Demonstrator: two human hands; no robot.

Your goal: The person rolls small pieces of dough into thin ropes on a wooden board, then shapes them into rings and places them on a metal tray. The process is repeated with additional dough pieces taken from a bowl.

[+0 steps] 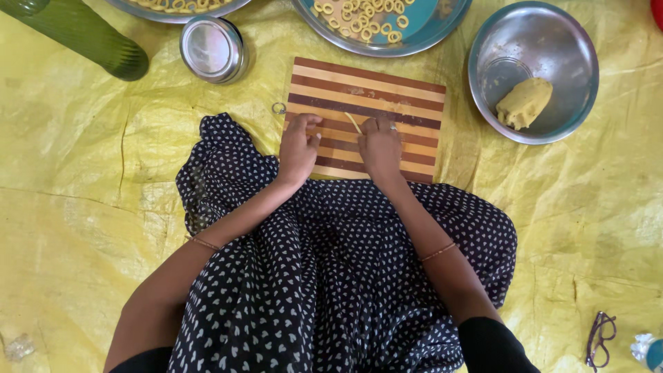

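A striped wooden cutting board (387, 86) lies on the yellow sheet in front of me. Both hands rest on its near part. My left hand (298, 146) lies knuckles-up on the board's left side, its fingers curled. My right hand (380, 144), with a ring on one finger, lies beside it. Between the two hands a thin strip of yellow dough (353, 122) lies on the board, its near end at my right fingertips. Whether either hand pinches the strip I cannot tell. My lap in dark spotted cloth (331, 276) fills the lower middle.
A steel bowl (545, 48) with a lump of yellow dough (524, 102) stands right of the board. Two plates (407, 41) with several small dough rings sit at the top. A steel tin (212, 48) and a green bottle (90, 38) are upper left. Glasses (601, 338) lie lower right.
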